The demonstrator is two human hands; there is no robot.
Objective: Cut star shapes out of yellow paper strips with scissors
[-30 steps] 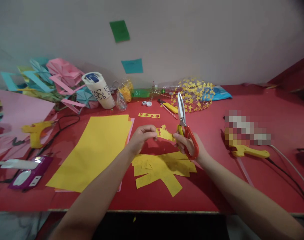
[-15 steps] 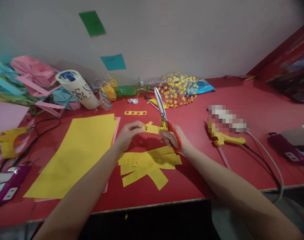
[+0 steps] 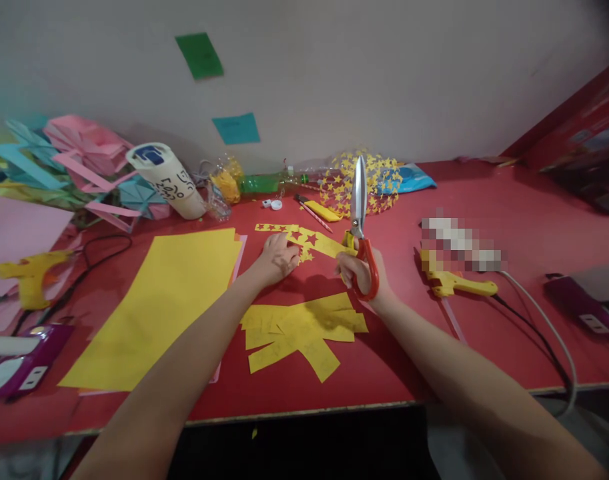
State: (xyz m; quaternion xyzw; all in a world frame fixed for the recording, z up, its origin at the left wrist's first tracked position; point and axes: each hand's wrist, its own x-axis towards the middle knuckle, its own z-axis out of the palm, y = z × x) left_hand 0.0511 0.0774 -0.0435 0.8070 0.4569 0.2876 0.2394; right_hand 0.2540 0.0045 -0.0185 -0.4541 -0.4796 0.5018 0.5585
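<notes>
My right hand (image 3: 361, 272) is closed around the scissors (image 3: 359, 200), which have red and yellow handles and point up at the wall. A yellow paper strip with star-shaped holes (image 3: 329, 245) reaches left from its fingers. My left hand (image 3: 280, 260) is low over the table with bent fingers closed at small yellow paper stars (image 3: 307, 255); its fingertips are partly hidden. Behind it lies another strip with star holes (image 3: 269, 228). Several yellow paper strips (image 3: 299, 333) overlap on the table between my forearms.
Yellow sheets (image 3: 154, 313) lie at left. Glue guns lie on both sides, one left (image 3: 34, 277), one right (image 3: 454, 283). At the back are a cutter knife (image 3: 324, 211), a green bottle (image 3: 261, 184), a marked white tube (image 3: 167, 183) and a cluster of yellow stars (image 3: 344, 183).
The strip has come away from my left hand and trails from my right hand, its star holes showing. My left hand has turned down towards the table; the scissors have moved right and stand more upright.
</notes>
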